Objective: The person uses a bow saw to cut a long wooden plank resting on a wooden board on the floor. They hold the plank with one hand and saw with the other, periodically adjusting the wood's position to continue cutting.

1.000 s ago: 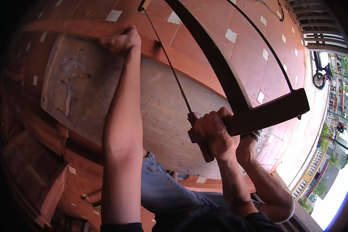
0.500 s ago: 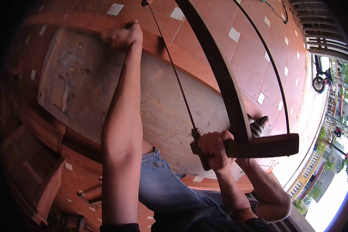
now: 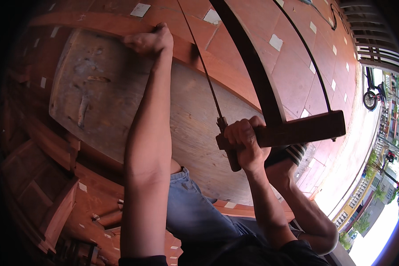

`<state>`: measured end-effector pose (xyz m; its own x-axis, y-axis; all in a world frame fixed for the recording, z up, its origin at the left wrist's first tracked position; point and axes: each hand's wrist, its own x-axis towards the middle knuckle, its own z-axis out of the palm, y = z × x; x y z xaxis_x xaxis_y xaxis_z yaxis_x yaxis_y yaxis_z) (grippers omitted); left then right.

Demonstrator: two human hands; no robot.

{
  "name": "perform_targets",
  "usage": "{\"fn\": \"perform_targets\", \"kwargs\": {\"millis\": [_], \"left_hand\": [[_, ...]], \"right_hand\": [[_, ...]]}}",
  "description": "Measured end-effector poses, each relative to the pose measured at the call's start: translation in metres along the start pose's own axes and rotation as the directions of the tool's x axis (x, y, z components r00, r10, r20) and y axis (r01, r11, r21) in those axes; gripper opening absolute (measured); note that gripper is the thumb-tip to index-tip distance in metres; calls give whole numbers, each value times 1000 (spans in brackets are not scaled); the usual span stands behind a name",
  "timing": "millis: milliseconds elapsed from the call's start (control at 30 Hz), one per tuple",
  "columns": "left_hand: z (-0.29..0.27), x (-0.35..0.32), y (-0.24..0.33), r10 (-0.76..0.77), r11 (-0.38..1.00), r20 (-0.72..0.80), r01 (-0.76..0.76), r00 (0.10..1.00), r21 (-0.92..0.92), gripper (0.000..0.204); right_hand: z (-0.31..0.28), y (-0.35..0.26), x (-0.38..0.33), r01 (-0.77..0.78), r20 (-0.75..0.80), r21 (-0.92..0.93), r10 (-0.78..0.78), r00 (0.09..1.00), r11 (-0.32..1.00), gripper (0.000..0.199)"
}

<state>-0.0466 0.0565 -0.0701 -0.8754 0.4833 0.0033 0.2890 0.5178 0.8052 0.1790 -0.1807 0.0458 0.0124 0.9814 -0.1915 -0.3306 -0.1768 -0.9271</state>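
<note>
Red-brown straight wooden plank [image 3: 97,23] & dark wooden frame saw [image 3: 265,88] handled

Plank laid along far edge of worn grey-brown wooden bench [image 3: 195,111]. L hand [image 3: 151,42] set at plank; finger spread can't be told. Plank crossed by saw's thin blade [image 3: 217,106], contact unclear. Saw's end bar gripped by R hand [image 3: 247,139], fingers curled tog. round it.

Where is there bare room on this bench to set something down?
Bare wood shows on the bench between the left forearm, plank, saw and jeans. It's crowded at the left hand, by the plank, and around the right hand, which grips the saw.
</note>
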Motion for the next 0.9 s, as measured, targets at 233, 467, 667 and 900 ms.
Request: {"fn": "perform_targets", "kwargs": {"millis": [233,467,667,900], "left_hand": [[7,5,-16,185,975,-105,-169,977,144,93],[-1,-16,8,10,999,139,-3,990,-52,90],[9,-1,-8,44,998,60,-46,997,31,86],[-4,-4,2,-25,996,76,18,997,88,93]], "right_hand": [[-25,-28,-107,66,85,-27,-63,994,997,34],[17,-7,32,43,-1,-97,-44,999,994,30],[82,-140,110,37,33,-425,-25,999,904,27],[74,-217,160,-177,-90,-624,155,984,761,24]]}}
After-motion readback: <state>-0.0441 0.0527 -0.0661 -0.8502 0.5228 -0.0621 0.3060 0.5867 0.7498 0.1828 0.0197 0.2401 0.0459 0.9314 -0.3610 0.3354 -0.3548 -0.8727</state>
